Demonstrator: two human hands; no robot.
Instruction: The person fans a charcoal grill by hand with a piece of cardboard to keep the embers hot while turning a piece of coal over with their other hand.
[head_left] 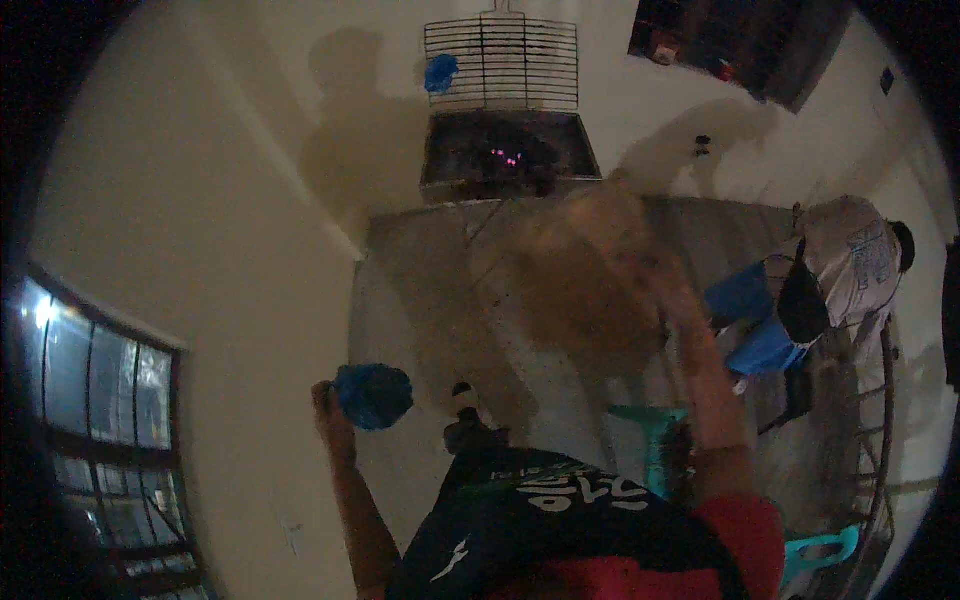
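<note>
My left hand (326, 405) is closed at the side of a round, crinkled blue bundle (375, 397) that looks like plastic. My right arm reaches forward across the floor, and my right hand (610, 225) is smeared by motion. Beside it spreads a wide brownish blur (575, 285), too smeared to name. Beyond the right hand stands a dark, shallow charcoal tray (445, 150), where a few embers (508, 159) glow pink. Behind the tray, a wire grill rack (530, 70) stands upright near the wall, with a small blue thing (440, 74) at its left side.
Another person (850, 260) in blue shorts sits at the right. Turquoise plastic stools (655, 440) stand near my right arm. A dark slatted piece (740, 45) is at the upper right, and a barred window (110, 390) is in the left wall.
</note>
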